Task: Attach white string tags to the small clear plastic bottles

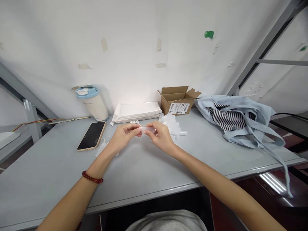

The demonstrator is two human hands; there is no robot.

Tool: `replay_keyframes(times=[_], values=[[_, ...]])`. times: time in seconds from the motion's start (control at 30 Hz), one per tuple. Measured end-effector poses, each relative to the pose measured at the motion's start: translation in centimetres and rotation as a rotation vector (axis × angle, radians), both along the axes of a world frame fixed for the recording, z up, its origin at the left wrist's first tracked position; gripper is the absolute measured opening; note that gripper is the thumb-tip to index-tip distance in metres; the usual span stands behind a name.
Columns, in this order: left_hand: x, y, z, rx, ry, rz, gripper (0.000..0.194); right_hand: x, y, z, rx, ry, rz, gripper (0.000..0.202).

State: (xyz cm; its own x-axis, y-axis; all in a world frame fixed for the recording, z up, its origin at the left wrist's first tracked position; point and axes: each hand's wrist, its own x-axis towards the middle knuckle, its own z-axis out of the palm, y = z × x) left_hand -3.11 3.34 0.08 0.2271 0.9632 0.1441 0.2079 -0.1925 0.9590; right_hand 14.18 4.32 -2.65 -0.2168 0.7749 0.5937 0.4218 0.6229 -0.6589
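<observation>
Above the middle of the grey table, my left hand and my right hand meet at a small translucent white tube. The left fingers pinch its left end, and the right thumb and fingers wrap round the rest of it. Just right of my right hand lies a pile of similar translucent tubes. Small white caps sit behind my hands. Some translucent pieces lie beside and partly behind my left wrist.
On the grey table are a phone, a blue-lidded cup, a stack of white packets, an open cardboard box and a light blue cloth bag. A wall stands behind.
</observation>
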Motion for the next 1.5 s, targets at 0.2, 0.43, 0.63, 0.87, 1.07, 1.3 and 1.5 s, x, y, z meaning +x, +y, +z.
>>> replay_keyframes(times=[0.2,0.43,0.63,0.87,1.07,1.3,1.5], values=[[-0.2,0.0,-0.1,-0.134,-0.056,-0.069,0.030,-0.1,0.0,-0.9,0.301,-0.048,0.033,0.008],[-0.2,-0.1,0.1,-0.095,-0.080,-0.023,0.030,0.3,0.5,-1.1,0.296,-0.177,0.063,0.017],[0.2,-0.2,0.1,0.056,0.067,-0.013,0.031,0.4,-0.1,0.0,0.033,-0.225,0.087,0.024],[0.3,-0.2,-0.3,0.143,0.134,0.019,0.027,0.2,-0.1,1.1,-0.678,0.322,0.376,0.038],[0.2,-0.1,-0.1,0.001,0.015,-0.004,0.031,-0.1,-0.4,0.1,-0.169,0.072,0.137,0.018],[0.0,-0.1,-0.4,-0.027,0.004,-0.103,0.039,0.2,-0.1,-0.7,0.149,-0.084,0.114,0.020],[0.1,-0.3,0.0,0.060,0.167,-0.087,0.044,0.5,-0.4,0.4,-0.023,-0.128,0.170,0.024]])
